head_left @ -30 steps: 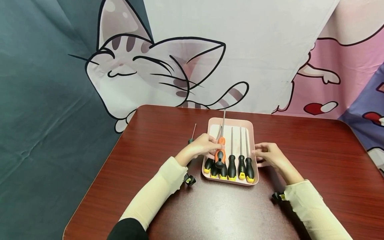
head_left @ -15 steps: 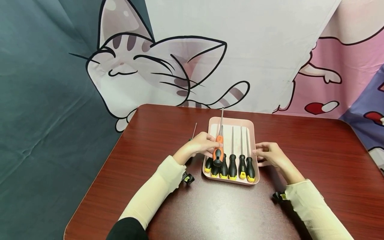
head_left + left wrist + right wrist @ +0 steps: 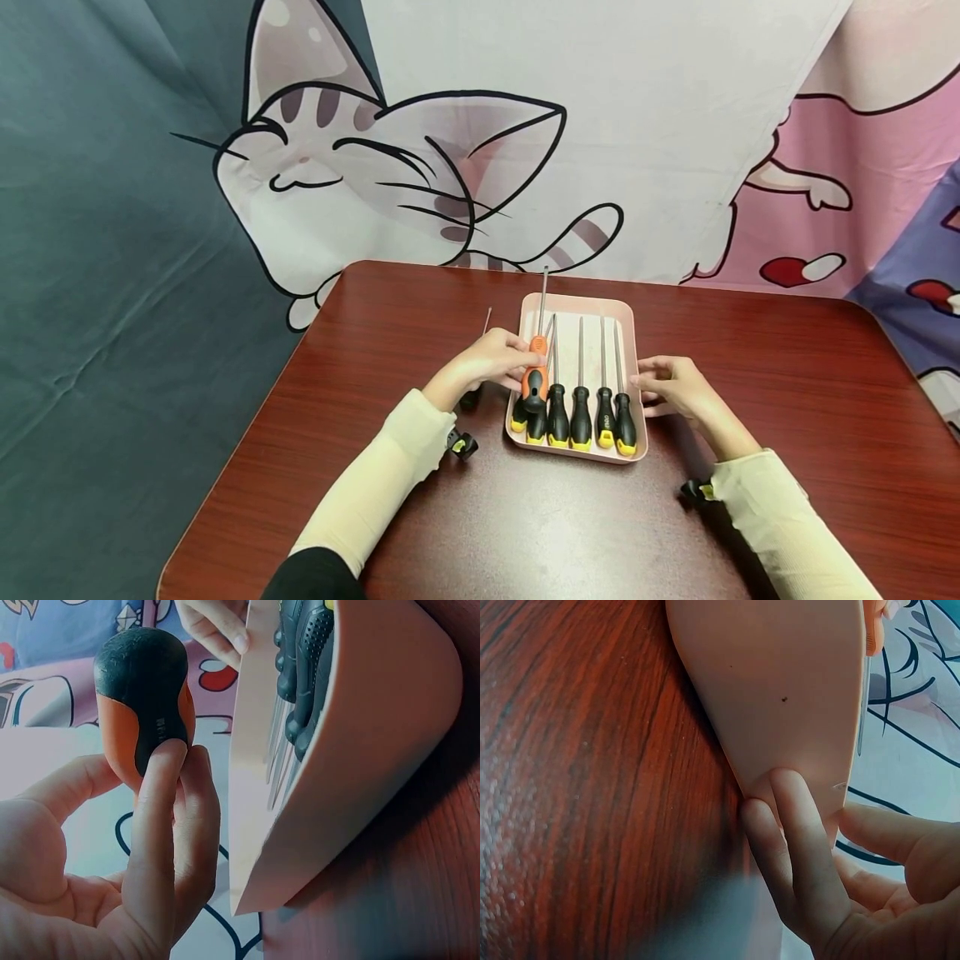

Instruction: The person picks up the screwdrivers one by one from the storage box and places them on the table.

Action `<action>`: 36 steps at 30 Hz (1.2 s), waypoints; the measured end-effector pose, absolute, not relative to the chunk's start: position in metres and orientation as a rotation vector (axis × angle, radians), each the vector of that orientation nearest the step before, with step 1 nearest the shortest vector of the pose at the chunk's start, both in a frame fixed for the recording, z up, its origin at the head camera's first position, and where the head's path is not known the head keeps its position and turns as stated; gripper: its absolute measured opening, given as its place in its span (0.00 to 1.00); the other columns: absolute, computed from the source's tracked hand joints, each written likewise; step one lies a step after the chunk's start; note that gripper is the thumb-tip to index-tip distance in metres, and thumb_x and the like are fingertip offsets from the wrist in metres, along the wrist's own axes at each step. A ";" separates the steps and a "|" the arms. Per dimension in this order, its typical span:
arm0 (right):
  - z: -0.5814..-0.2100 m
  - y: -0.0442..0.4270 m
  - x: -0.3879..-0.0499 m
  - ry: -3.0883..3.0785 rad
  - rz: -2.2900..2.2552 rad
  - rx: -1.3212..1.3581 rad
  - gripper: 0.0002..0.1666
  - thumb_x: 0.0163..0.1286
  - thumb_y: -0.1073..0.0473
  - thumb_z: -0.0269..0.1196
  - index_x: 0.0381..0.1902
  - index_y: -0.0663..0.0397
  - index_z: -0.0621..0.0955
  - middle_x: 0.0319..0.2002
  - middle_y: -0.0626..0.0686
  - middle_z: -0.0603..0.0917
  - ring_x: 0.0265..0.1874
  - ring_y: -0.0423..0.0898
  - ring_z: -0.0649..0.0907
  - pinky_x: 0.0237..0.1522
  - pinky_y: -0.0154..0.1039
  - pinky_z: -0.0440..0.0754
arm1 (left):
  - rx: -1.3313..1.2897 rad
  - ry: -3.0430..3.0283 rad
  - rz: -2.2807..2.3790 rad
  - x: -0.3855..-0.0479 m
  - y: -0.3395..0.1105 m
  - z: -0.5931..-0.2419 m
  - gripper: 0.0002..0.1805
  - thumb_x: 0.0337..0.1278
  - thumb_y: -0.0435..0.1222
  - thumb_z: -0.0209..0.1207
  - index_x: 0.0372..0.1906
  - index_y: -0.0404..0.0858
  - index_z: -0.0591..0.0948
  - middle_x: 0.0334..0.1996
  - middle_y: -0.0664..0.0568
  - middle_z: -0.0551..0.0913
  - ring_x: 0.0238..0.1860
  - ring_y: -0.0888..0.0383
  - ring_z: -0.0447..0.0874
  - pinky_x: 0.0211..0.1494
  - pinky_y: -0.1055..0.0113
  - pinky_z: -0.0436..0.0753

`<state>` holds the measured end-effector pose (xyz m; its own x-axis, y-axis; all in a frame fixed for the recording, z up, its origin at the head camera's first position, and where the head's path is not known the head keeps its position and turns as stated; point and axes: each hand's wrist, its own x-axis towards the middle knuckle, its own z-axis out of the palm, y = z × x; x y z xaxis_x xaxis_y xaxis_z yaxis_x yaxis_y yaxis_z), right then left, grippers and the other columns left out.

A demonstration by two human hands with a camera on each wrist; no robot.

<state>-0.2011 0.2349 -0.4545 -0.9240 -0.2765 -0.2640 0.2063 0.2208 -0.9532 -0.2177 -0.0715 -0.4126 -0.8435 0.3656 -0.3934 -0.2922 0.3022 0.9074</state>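
My left hand [image 3: 491, 360] pinches an orange-and-black screwdriver [image 3: 534, 385] by its handle, above the left side of a pink tray [image 3: 600, 307]. Its shaft points away, past the tray's far rim. In the left wrist view, thumb and fingers close round the orange handle, whose black end [image 3: 142, 667] faces the camera. Several black screwdrivers [image 3: 581, 421] with yellow ends lie side by side in the tray, shafts pointing away. My right hand [image 3: 675, 385] holds the tray's right side. In the right wrist view, its fingertips touch the outer wall [image 3: 780, 697] and its thumb meets the rim.
Another screwdriver [image 3: 470, 400] with a dark handle lies on the table left of the tray, partly hidden by my left hand. The reddish-brown table [image 3: 787, 367] ends just behind the tray, against a printed cloth backdrop [image 3: 675, 150].
My left hand has moved a little to the left with the orange-and-black screwdriver, uncovering more of the black handles in the tray. My right hand and the tray have stayed put.
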 end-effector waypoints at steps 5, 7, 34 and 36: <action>-0.454 0.235 -0.201 2.126 -1.746 -0.069 0.30 0.73 0.71 0.57 0.64 0.88 0.60 0.36 0.56 0.82 0.30 0.44 0.85 0.33 0.48 0.91 | 0.052 2.036 1.591 -0.219 -0.076 -0.414 0.15 0.64 0.35 0.65 0.47 0.26 0.80 0.35 0.43 0.87 0.33 0.55 0.88 0.37 0.62 0.90; -0.454 0.235 -0.200 2.128 -1.743 -0.063 0.31 0.73 0.71 0.57 0.64 0.88 0.60 0.37 0.57 0.82 0.30 0.45 0.85 0.33 0.47 0.91 | 0.048 2.044 1.588 -0.219 -0.077 -0.414 0.14 0.64 0.35 0.65 0.46 0.26 0.81 0.34 0.43 0.86 0.31 0.56 0.87 0.36 0.63 0.90; -0.455 0.236 -0.201 2.102 -1.763 -0.065 0.31 0.73 0.71 0.57 0.64 0.88 0.58 0.38 0.57 0.82 0.31 0.45 0.85 0.34 0.48 0.91 | 0.057 2.034 1.601 -0.221 -0.094 -0.412 0.16 0.64 0.34 0.64 0.49 0.25 0.80 0.37 0.41 0.87 0.33 0.54 0.88 0.39 0.61 0.90; -0.455 0.237 -0.201 2.099 -1.765 -0.067 0.31 0.73 0.71 0.57 0.64 0.88 0.58 0.38 0.57 0.82 0.31 0.45 0.85 0.34 0.48 0.91 | 0.058 2.032 1.606 -0.221 -0.096 -0.412 0.16 0.64 0.34 0.64 0.49 0.25 0.80 0.37 0.41 0.86 0.33 0.54 0.88 0.39 0.61 0.90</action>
<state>-0.2006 0.2366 -0.4551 -0.9205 -0.2854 -0.2669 0.2139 0.2036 -0.9554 -0.2212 -0.0958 -0.4123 -0.8511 0.3568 -0.3851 -0.2922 0.2875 0.9121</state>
